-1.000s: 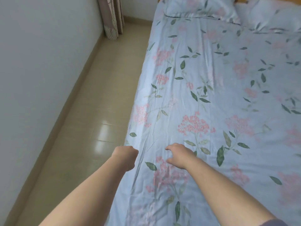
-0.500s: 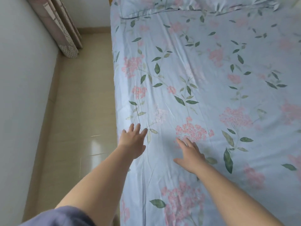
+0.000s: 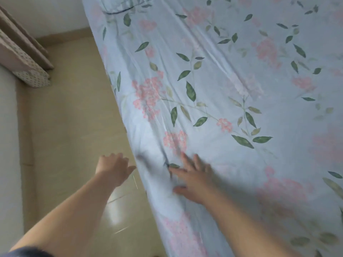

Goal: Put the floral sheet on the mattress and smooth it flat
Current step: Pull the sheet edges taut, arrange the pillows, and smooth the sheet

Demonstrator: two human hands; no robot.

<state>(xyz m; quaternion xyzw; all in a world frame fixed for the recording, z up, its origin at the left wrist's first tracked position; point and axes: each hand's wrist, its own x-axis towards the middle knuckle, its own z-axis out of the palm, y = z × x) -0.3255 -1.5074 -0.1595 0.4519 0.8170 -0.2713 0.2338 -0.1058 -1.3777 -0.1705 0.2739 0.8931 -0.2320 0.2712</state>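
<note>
Smoothing is the step in hand, as we judge it; spreading looks done, since the floral sheet (image 3: 232,86) lies across the bed & hides the mattress under it completely, w/ its near side edge dropping toward the floor (image 3: 70,127). Right hand (image 3: 194,179) lies palm-down on the sheet close to that edge, fingers spread & fairly straight, pressing the cloth rather than pinching it; blur softens it, so we can't read the thumb exactly. Left hand (image 3: 114,166) is off the bed, over the floor just beside the sheet's edge, fingers spread too & holding nothing; whether a fingertip touches the cloth we can't tell. A dark fold (image 3: 166,160) bunches right at the right hand's fingertips; long creases (image 3: 209,52) run diagonally up the sheet beyond it; so it's not flat yet. Curtain (image 3: 26,64) hangs in the far corner, well apart from all this.

Next move, in our view: sweep the right hand outward toward the edge to push that fold off the top, w/ firm flat pressure, not a grab; the left hand probably needs to catch the side edge & pull it taut downward so the slack doesn't spring back; then work up toward the far creases.
</note>
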